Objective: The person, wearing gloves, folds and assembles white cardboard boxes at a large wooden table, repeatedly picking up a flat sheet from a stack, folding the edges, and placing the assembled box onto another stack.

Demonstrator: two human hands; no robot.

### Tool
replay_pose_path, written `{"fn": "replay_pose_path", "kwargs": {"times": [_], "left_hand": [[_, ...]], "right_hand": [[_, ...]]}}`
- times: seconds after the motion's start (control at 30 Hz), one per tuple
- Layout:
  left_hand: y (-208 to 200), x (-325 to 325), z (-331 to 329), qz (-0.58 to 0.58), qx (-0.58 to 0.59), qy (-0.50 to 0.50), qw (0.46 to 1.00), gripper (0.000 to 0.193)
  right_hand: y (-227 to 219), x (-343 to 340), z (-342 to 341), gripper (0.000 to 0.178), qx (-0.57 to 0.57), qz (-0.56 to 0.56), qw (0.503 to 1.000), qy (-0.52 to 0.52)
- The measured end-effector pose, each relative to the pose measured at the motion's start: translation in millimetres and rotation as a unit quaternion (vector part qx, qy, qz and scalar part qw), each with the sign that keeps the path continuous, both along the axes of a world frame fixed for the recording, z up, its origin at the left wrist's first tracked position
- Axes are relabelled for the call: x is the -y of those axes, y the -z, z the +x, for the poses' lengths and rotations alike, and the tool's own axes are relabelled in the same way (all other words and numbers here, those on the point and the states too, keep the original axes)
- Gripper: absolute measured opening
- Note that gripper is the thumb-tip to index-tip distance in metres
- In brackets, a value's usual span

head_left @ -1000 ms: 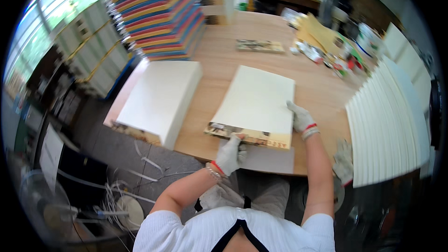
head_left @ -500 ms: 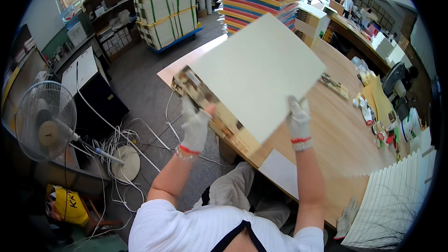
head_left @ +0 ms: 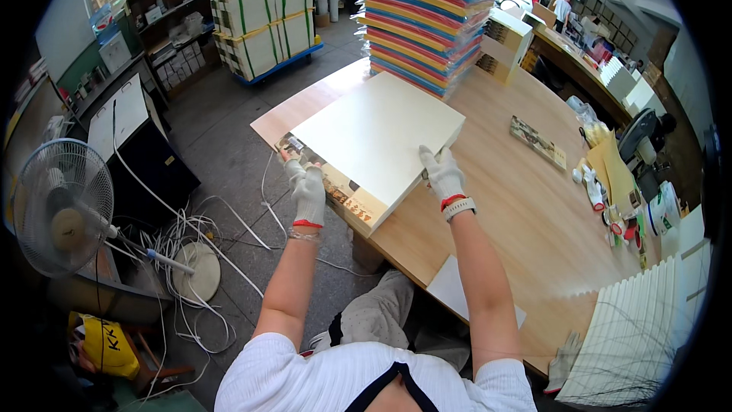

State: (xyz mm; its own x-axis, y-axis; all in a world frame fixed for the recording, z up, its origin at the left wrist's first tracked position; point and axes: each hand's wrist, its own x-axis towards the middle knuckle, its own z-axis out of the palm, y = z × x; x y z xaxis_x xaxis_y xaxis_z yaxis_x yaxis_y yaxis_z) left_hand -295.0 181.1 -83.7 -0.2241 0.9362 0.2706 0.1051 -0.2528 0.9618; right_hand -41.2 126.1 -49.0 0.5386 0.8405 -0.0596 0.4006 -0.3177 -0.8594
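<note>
Left hand (head_left: 306, 187), right hand (head_left: 441, 170) — two-handed grip clasping one white-topped pile (head_left: 374, 137) — one multicoloured stack (head_left: 427, 15) behind.

White-topped block (head_left: 377, 145) — shifted left across table (head_left: 496, 206) — now lower, flatter than moment ago.

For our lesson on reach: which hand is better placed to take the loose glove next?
Probably the right hand: it is nearer the loose glove. The left hand is farther off, across the white stack that both hold.
</note>
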Motion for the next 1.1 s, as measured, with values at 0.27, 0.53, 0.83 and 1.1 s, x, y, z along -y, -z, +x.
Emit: {"fn": "replay_pose_path", "kwargs": {"times": [0.27,0.53,0.83,1.1], "left_hand": [[6.9,-5.6,0.3,-0.031,0.132,0.034,0.990,0.071],[26.9,113.6,67.2,0.013,0.017,0.052,0.998,0.078],[7.9,233.0,47.7,0.238,-0.064,0.469,0.848,0.086],[-124.6,227.4,125.0,0.281,-0.083,0.686,0.666,0.023]], "right_hand": [[-19.0,3.4,-18.9,0.044,0.270,-0.028,0.962,0.038],[9.9,17.0,-24.3,0.035,0.443,0.230,0.855,-0.141],[3.8,82.7,33.3,0.041,0.342,0.234,0.900,-0.136],[64.2,366.2,136.2,0.027,0.106,0.099,0.977,0.157]]}}
